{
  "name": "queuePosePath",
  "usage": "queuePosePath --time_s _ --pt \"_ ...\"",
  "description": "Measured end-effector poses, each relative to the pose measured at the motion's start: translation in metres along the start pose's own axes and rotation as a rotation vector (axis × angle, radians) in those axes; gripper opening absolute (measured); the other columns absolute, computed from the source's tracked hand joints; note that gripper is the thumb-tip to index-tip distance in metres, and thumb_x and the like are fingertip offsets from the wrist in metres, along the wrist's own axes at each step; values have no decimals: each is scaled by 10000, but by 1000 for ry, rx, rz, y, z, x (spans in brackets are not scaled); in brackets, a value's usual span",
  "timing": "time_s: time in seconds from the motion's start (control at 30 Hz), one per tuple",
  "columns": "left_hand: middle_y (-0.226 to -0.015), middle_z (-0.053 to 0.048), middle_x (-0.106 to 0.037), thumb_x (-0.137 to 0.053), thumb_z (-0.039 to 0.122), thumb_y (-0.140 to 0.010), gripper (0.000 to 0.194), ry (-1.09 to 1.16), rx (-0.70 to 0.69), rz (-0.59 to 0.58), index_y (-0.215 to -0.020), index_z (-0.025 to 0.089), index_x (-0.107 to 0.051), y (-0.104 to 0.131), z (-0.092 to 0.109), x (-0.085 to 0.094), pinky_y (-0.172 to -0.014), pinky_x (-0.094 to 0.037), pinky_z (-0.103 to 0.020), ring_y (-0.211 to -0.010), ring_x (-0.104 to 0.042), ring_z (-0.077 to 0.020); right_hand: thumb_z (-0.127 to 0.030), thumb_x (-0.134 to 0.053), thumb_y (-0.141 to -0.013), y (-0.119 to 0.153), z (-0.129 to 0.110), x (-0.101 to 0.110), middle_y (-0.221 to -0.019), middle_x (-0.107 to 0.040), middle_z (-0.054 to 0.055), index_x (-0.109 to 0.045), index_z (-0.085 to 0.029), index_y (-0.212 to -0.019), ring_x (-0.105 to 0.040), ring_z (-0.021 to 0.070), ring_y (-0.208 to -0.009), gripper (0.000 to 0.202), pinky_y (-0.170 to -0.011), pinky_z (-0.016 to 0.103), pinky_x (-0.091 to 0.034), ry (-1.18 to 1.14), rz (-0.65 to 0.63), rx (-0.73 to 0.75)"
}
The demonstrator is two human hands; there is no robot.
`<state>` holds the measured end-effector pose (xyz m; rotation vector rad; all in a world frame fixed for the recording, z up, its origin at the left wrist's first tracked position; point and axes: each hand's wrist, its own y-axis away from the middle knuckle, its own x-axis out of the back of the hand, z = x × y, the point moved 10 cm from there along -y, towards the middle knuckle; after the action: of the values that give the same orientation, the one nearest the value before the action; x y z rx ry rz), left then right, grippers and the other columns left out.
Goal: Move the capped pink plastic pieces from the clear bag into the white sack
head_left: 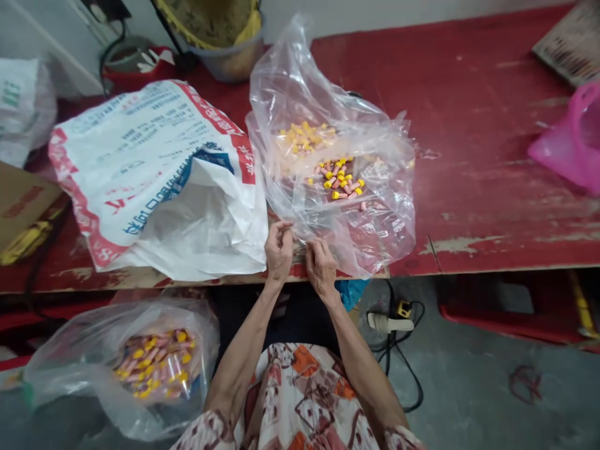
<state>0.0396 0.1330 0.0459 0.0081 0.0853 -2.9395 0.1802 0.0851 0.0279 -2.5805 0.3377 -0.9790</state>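
Note:
A clear plastic bag lies spread on the red table, with small pink pieces with yellow caps inside it or on it; I cannot tell which. At its near edge, my left hand has its fingers closed in a pinch on the plastic. Just to the right, my right hand is also closed on the bag's edge, a short gap from the left. Both fingertips are partly hidden, so the exact grip is unclear. Left of my hands lies a white printed sack with its mouth towards me.
Below the table at left sits another clear bag of capped pink pieces. A bucket with a yellow liner stands at the back. A pink plastic container is at right. Cables lie on the floor under the red table.

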Motion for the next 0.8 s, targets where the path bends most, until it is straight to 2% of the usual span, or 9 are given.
queuePosePath --time_s 0.13,0.3,0.37,0.47,0.53,0.6,0.7,0.73,0.8 --pt "-794 -11 -655 -647 377 -879 201 -68 14 -113 -963 195 -668 11 -3 -5 -606 -473 -223 -647 -580 -118 -243 -423 -1110 -4 -17 29 -1022 -743 70 -676 -203 -1152 -708 182 -926 260 -825 294 -569 -67 151 90" --pt "-743 13 -622 -585 398 -948 249 15 22 -2 -1063 196 -675 15 0 20 -544 -417 -207 -567 -517 -96 -199 -446 -1084 -52 -32 79 -1072 -741 72 -692 -227 -1205 -694 192 -1004 276 -912 327 -547 -3 255 211" --pt "-705 21 -603 -591 399 -927 233 -13 45 -32 -1010 195 -670 16 -1 21 -511 -387 -206 -534 -494 -95 -219 -396 -1083 -85 -21 79 -1107 -722 90 -714 -221 -1177 -673 216 -1059 331 -935 357 -536 89 189 175" --pt "-677 24 -599 -615 379 -884 202 -70 38 -127 -941 196 -677 20 8 21 -508 -385 -209 -523 -496 -99 -191 -360 -1044 -128 13 49 -1170 -679 121 -739 -195 -1197 -648 230 -1020 409 -800 324 -507 321 -81 50" --pt "-706 20 -611 -593 379 -919 226 -107 1 -81 -1018 200 -689 20 24 40 -512 -390 -209 -531 -506 -101 -167 -387 -1019 -142 36 22 -1226 -646 131 -744 -198 -1238 -630 217 -952 419 -700 293 -447 493 -310 -14" --pt "-757 10 -629 -555 380 -970 266 -209 -45 91 -1137 206 -668 16 42 79 -542 -420 -214 -578 -554 -116 -165 -417 -1024 -147 52 5 -1276 -622 126 -744 -227 -1260 -612 201 -899 408 -665 287 -404 616 -464 -40" --pt "-923 -59 -701 -506 293 -991 281 -572 -28 370 -1221 183 -625 3 58 140 -689 -506 -271 -769 -675 -181 -175 -408 -1046 -155 64 0 -1293 -619 141 -723 -227 -1312 -592 192 -850 415 -667 302 -392 704 -508 -75" --pt "-993 -89 -717 -492 258 -990 273 -740 31 380 -1214 177 -626 -5 55 151 -738 -520 -301 -833 -697 -209 -178 -395 -1049 -158 67 2 -1294 -622 153 -708 -213 -1334 -592 199 -852 425 -673 308 -398 722 -499 -97" --pt "-1099 -132 -720 -482 241 -1000 252 -1061 181 264 -1184 177 -641 -23 39 158 -789 -532 -352 -903 -717 -258 -180 -385 -1044 -164 73 7 -1310 -624 172 -688 -193 -1353 -601 221 -896 432 -704 321 -426 759 -480 -139"
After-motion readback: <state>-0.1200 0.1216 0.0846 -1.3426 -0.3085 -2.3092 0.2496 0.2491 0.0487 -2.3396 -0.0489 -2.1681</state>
